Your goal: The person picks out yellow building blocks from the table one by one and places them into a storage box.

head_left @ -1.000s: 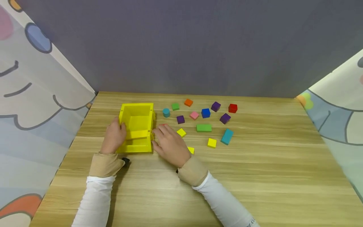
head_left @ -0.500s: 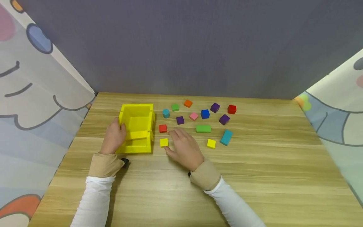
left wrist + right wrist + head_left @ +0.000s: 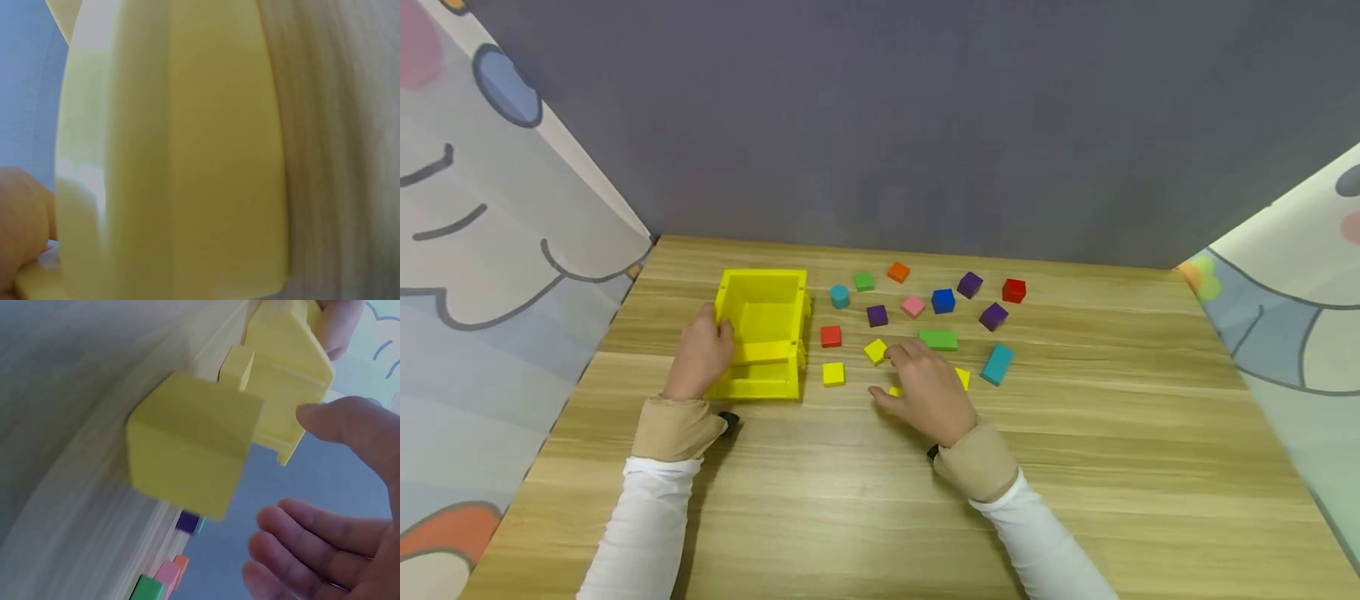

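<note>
My left hand (image 3: 700,354) grips the left wall of a yellow open-topped box (image 3: 765,283), its thumb over the rim. In the left wrist view the yellow box wall (image 3: 212,150) fills most of the picture. My right hand (image 3: 932,396) hovers among the blocks, fingers spread from the thumb, holding nothing. Partly hidden under it is a yellow block (image 3: 895,391), which looms large in the right wrist view as a yellow cube (image 3: 187,444), apart from the fingers. Near the fingertips lies another yellow block (image 3: 876,352); a further yellow block (image 3: 962,379) is half covered.
A red block (image 3: 831,337) and a yellow block (image 3: 833,374) lie right of the box. Farther back are several small blocks, among them a blue cube (image 3: 943,301) and a turquoise cylinder (image 3: 839,297). A turquoise slab (image 3: 997,365) lies to the right. A grey wall (image 3: 917,133) stands behind.
My right hand has moved right, away from the box, uncovering the red block and a yellow block beside it. My left hand has stayed on the box.
</note>
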The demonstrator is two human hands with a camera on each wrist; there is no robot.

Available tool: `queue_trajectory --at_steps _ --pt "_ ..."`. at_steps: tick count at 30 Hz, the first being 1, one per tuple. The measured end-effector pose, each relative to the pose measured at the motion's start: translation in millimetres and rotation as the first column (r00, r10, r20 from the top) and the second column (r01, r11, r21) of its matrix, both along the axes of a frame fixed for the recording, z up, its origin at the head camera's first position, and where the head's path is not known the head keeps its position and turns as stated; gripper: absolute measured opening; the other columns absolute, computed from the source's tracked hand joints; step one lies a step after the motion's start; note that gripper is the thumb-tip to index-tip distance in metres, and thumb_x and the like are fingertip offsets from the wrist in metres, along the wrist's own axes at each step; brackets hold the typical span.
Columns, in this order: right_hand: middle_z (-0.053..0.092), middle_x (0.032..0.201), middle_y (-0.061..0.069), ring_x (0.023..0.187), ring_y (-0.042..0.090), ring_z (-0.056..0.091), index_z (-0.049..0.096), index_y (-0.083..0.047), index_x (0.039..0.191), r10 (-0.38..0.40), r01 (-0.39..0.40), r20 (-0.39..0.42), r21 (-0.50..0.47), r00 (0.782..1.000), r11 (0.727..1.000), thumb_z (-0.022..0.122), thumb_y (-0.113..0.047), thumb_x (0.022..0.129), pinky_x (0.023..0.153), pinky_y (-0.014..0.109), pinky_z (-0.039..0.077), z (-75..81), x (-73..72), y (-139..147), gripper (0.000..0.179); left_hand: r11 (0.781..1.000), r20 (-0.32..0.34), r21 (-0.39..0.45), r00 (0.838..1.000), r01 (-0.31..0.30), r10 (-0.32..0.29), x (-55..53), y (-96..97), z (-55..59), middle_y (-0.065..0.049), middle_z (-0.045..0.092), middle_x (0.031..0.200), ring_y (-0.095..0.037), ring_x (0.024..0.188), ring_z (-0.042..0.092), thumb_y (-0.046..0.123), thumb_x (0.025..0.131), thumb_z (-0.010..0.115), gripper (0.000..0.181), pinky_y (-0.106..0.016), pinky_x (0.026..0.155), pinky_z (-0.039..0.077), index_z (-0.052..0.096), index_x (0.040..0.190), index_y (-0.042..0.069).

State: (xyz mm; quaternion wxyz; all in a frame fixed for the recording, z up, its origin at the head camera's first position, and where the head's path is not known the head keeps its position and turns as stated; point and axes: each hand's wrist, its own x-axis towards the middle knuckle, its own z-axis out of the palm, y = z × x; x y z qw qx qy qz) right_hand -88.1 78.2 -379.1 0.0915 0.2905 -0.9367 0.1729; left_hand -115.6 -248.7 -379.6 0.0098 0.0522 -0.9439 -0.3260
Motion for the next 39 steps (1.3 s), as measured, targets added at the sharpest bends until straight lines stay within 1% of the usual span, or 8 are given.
queue_trajectory --at_steps 7,10,13,15,20,25,34,39 --pt "0.071 0.108 0.011 0.098 0.026 0.066 0.072 -0.002 0.107 -0.018 0.015 0.05 0.045 0.999 0.999 0.082 -0.049 0.077 0.085 0.038 0.055 -3.9 -1.0 10.1 0.057 1.0 -0.002 -0.013 1.0 -0.014 0.014 -2.1 1.6 1.9 -0.023 0.052 0.081 -0.029 0.061 0.049 0.013 0.104 0.031 0.033 -0.034 0.05 0.041 0.044 0.116 -0.014" --pt "0.071 0.097 0.007 0.086 0.022 0.064 0.072 -0.004 0.101 -0.02 0.015 0.079 0.066 0.997 0.998 0.082 -0.053 0.074 0.076 0.035 0.055 -4.9 0.5 13.9 0.057 1.0 0.0 -0.014 1.0 -0.014 0.014 -2.5 1.5 2.3 -0.022 0.051 0.08 -0.028 0.061 0.048 0.013 0.104 0.031 0.033 -0.034 0.05 0.041 0.044 0.115 -0.014" --pt "0.066 0.083 0.002 0.075 0.016 0.056 0.07 -0.007 0.091 -0.025 0.016 0.124 0.072 0.992 0.997 0.084 -0.053 0.072 0.066 0.031 0.05 -5.7 1.8 17.9 0.052 1.0 0.002 -0.009 1.0 -0.014 0.014 -2.9 1.1 2.6 -0.021 0.051 0.08 -0.028 0.06 0.048 0.013 0.104 0.031 0.033 -0.034 0.05 0.041 0.044 0.116 -0.014" --pt "0.062 0.079 0.0 0.072 0.015 0.052 0.069 -0.009 0.087 -0.028 0.017 0.15 0.073 0.988 0.997 0.085 -0.053 0.071 0.063 0.029 0.047 -6.4 2.2 19.9 0.049 1.0 0.0 -0.007 1.0 -0.015 0.015 -3.2 0.7 2.5 -0.021 0.05 0.08 -0.027 0.06 0.048 0.013 0.104 0.031 0.033 -0.034 0.05 0.041 0.044 0.117 -0.014" --pt "0.061 0.078 -0.003 0.07 0.013 0.049 0.072 -0.009 0.092 0.004 -0.017 0.188 0.069 0.982 0.997 0.086 -0.045 0.072 0.063 0.026 0.047 -9.7 1.9 22.6 0.044 1.0 -0.008 -0.011 1.0 -0.019 0.019 -3.4 0.1 2.1 -0.02 0.05 0.079 -0.028 0.061 0.048 0.013 0.104 0.031 0.032 -0.033 0.049 0.041 0.044 0.114 -0.014" --pt "0.059 0.076 -0.005 0.069 0.011 0.048 0.073 -0.009 0.095 0.056 -0.068 0.182 0.061 0.982 0.996 0.087 -0.038 0.074 0.063 0.025 0.046 -11.1 1.7 24.3 0.039 1.0 -0.012 -0.011 1.0 -0.019 0.019 -3.1 0.3 1.8 -0.02 0.049 0.079 -0.028 0.062 0.048 0.013 0.104 0.032 0.031 -0.034 0.05 0.041 0.045 0.113 -0.013" --pt "0.059 0.079 -0.005 0.07 0.01 0.048 0.073 -0.009 0.094 0.088 -0.101 0.162 0.07 0.983 0.992 0.085 -0.032 0.078 0.064 0.023 0.045 -13.8 0.8 26.5 0.031 1.0 -0.023 -0.021 1.0 -0.019 0.019 -3.1 1.2 1.0 -0.027 0.054 0.087 -0.032 0.066 0.05 0.012 0.103 0.032 0.034 -0.037 0.053 0.043 0.044 0.118 -0.016" --pt "0.058 0.078 -0.005 0.07 0.01 0.048 0.072 -0.009 0.093 0.105 -0.116 0.161 0.06 0.981 0.991 0.084 -0.03 0.079 0.065 0.023 0.046 -14.6 0.8 26.6 0.028 1.0 -0.013 -0.019 1.0 -0.02 0.02 -2.3 0.6 -0.1 -0.026 0.053 0.085 -0.031 0.065 0.05 0.013 0.103 0.032 0.034 -0.036 0.052 0.042 0.044 0.118 -0.015"
